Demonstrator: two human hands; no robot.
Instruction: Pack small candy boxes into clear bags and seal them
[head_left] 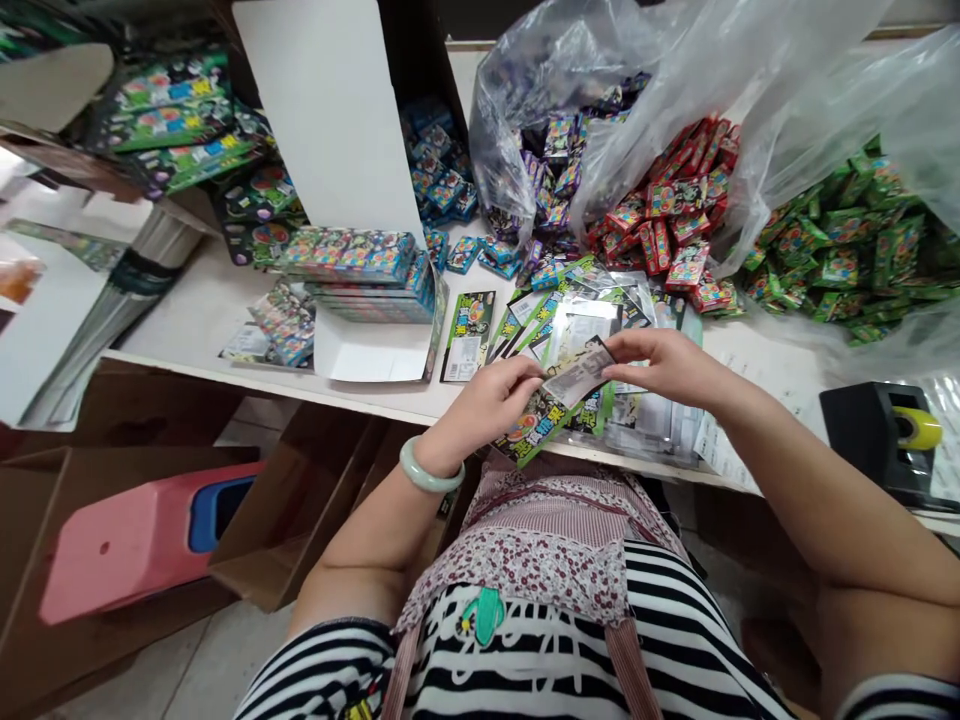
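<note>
My left hand [484, 408] is closed on the edge of a green and black printed packet [541, 424], held tilted just above the table's front edge. At the packet's upper right corner, the fingers of my right hand [667, 366] are pinched on its edge, beside a pale panel with small print. Under and behind my hands lies a loose pile of similar flat packets [517, 325], some with white labels. One more packet [469, 335] lies flat to the left of the pile.
An open white display box [375, 345] holds stacked small boxes. Clear plastic bags hold purple boxes [555, 165], red boxes [679, 195] and green boxes [840, 245]. A black tape dispenser [862, 435] stands at right. Below left are cardboard cartons [277, 510] and a pink stool [127, 545].
</note>
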